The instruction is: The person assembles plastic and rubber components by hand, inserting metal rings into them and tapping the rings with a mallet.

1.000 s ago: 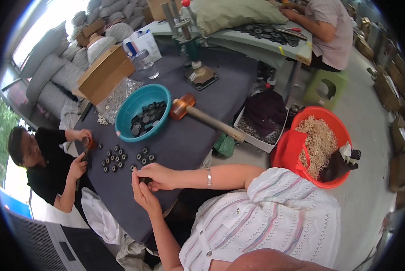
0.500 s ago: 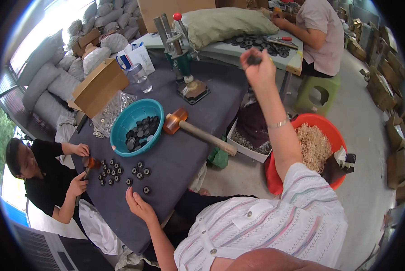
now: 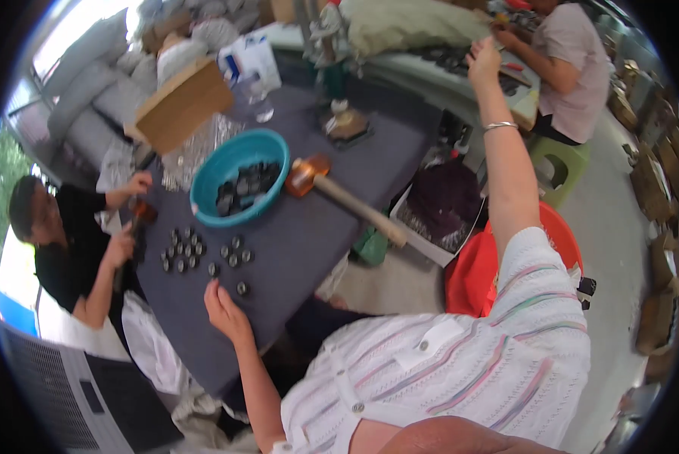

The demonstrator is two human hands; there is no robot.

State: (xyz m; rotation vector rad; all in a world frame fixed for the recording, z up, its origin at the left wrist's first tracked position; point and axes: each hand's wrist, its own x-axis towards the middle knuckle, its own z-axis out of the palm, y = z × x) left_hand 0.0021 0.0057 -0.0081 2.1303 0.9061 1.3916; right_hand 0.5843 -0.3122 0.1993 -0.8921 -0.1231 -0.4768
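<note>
My left hand (image 3: 227, 312) rests low over the dark cloth-covered table (image 3: 301, 265), fingers stretched and apart, holding nothing. Just beyond its fingertips stand small round black pieces with pale centres (image 3: 183, 250), several in a loose cluster. My right arm reaches far out to the right. At its end my right hand (image 3: 483, 62) is over the edge of the pale far table (image 3: 400, 72), near the dark discs there. Motion smears its fingers, and whether anything is in them cannot be made out.
A teal basket (image 3: 203, 216) of black discs stands mid-table, beside an orange-headed mallet (image 3: 347, 203). Behind are a hand press (image 3: 335, 91) and a cardboard box (image 3: 184, 106). A red tub (image 3: 464, 284) stands right. Co-workers sit at left (image 3: 74, 242) and far right (image 3: 578, 64).
My right hand has swung farther away and to the right; the dark disc seen in it before no longer shows. The left hand is slightly higher in the picture. The whole view has shifted.
</note>
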